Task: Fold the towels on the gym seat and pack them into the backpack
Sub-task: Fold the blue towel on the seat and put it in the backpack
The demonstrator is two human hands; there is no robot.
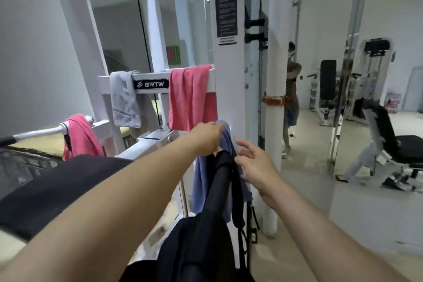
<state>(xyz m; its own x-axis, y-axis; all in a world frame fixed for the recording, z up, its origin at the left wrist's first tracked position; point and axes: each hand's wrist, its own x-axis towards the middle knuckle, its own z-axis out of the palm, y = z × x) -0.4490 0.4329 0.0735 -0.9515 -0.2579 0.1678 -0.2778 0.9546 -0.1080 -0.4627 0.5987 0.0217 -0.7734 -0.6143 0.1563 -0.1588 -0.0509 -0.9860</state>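
A blue towel (201, 181) hangs over a machine handle in front of me. My left hand (207, 136) grips its top edge. A black backpack (201, 242) hangs from the same spot, its straps lying across the blue towel. My right hand (254, 165) hovers just right of the straps with fingers spread, holding nothing. A pink towel (191, 98) and a grey towel (124, 98) are draped over the white crossbar behind. Another pink towel (80, 136) hangs on a bar at the left. The black padded gym seat (57, 188) is at my lower left.
The white machine upright (226, 57) with a warning label stands right behind the blue towel. A mirror on the right reflects a person (290, 98) and other gym machines (370, 89). A black adjustable bench (398, 146) stands at the far right on bare floor.
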